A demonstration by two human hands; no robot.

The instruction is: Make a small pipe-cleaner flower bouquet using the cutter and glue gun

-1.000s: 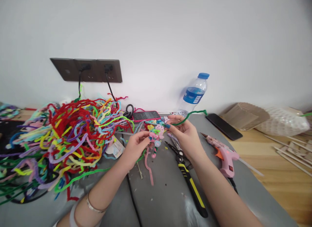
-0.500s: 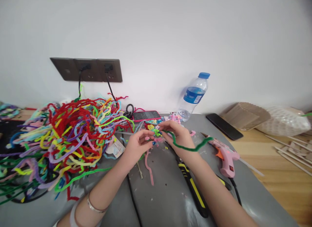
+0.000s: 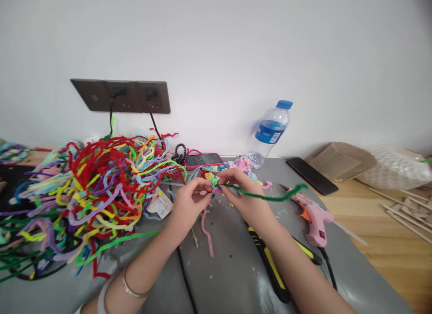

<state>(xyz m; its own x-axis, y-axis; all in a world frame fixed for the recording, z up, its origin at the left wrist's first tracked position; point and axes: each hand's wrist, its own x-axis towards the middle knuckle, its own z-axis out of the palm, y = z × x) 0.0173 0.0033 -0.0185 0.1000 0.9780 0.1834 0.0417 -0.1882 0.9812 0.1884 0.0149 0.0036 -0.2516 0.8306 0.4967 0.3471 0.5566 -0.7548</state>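
My left hand [image 3: 195,198] and my right hand [image 3: 241,192] meet fingertip to fingertip over the grey mat. Both pinch a small bundle of coloured pipe cleaner, mostly hidden by the fingers. A dark green pipe cleaner [image 3: 270,198] runs out from this pinch across the back of my right hand, its free end bending upward. Behind the fingertips lie small yellow and red pipe-cleaner pieces [image 3: 209,175]. A pink pipe cleaner [image 3: 206,233] lies on the mat below my hands. Yellow-and-black handled pliers [image 3: 270,266] rest partly under my right forearm.
A large heap of pipe cleaners [image 3: 101,183] covers the left side. A phone [image 3: 204,159], a tilted water bottle [image 3: 268,133] and a black phone [image 3: 312,175] are near the wall. A pink glue gun [image 3: 317,226] lies at right; a black cable [image 3: 184,273] crosses the mat.
My fingertips have drawn closer around the small bundle. The dark green pipe cleaner has swung up and to the right, its free end now higher.
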